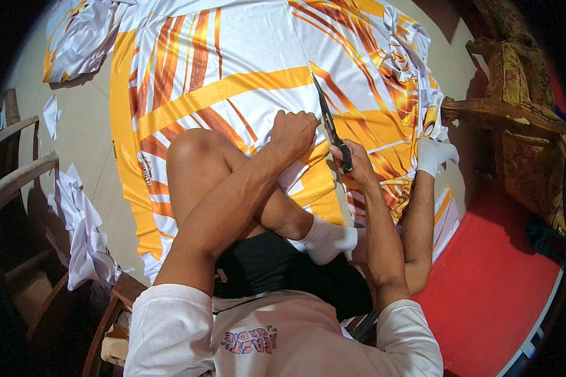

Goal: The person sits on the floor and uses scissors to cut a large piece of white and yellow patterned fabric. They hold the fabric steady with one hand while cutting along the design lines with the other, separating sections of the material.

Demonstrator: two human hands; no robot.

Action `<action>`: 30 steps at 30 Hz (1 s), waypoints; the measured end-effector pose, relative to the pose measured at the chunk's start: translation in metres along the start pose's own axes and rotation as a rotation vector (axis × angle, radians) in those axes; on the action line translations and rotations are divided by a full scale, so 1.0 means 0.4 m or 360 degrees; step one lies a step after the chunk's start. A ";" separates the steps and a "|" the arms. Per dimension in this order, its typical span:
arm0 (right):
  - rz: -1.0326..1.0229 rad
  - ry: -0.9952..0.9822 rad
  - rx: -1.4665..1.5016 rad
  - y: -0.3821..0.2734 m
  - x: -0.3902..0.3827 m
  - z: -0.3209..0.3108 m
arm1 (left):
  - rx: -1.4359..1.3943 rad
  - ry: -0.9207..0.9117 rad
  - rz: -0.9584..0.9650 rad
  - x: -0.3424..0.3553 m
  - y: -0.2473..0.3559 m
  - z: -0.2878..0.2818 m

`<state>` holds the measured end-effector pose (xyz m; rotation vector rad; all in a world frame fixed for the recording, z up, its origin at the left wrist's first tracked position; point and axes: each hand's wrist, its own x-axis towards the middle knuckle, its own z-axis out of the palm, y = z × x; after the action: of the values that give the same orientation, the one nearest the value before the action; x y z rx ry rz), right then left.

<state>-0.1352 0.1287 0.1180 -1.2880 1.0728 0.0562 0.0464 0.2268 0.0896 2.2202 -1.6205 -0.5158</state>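
Observation:
I sit on the floor over spread white fabric printed with yellow and orange stripes (220, 88). My left hand (294, 134) has its fingers curled on the fabric, gripping it just left of a long cut line. My right hand (352, 161) grips large black-handled scissors (327, 116), their long blades pointing away from me along the cut between the left and right parts of the fabric. The blade tips lie near a yellow band. My bent left knee and white-socked feet rest on and beside the cloth.
A bunched printed cloth (82, 38) lies at the back left. White scraps (75, 220) are on the tiled floor (94, 132) at left, beside wooden chair frames (19, 185). Upholstered wooden furniture (516, 113) stands at right, near a red mat (490, 264).

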 end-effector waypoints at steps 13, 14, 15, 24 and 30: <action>-0.0016 0.0073 -0.0053 -0.014 -0.011 0.013 | -0.0013 -0.0089 -0.0006 0.001 0.004 -0.009; -0.0011 0.0080 -0.0050 -0.014 -0.011 0.016 | -0.0012 -0.0100 -0.0013 0.001 0.004 -0.009; -0.0008 0.0087 -0.0048 -0.015 -0.011 0.017 | -0.0017 -0.0093 -0.0016 0.002 0.004 -0.008; 0.0023 -0.0125 0.0079 0.000 0.005 0.014 | -0.0027 -0.0092 -0.0012 -0.003 0.002 -0.006; -0.0052 -0.0206 0.0009 0.008 0.045 -0.003 | -0.0019 -0.0107 -0.0008 -0.002 0.004 -0.010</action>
<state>-0.1279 0.1196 0.1040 -1.2790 0.9405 0.1106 0.0466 0.2273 0.0940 2.2211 -1.6406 -0.6064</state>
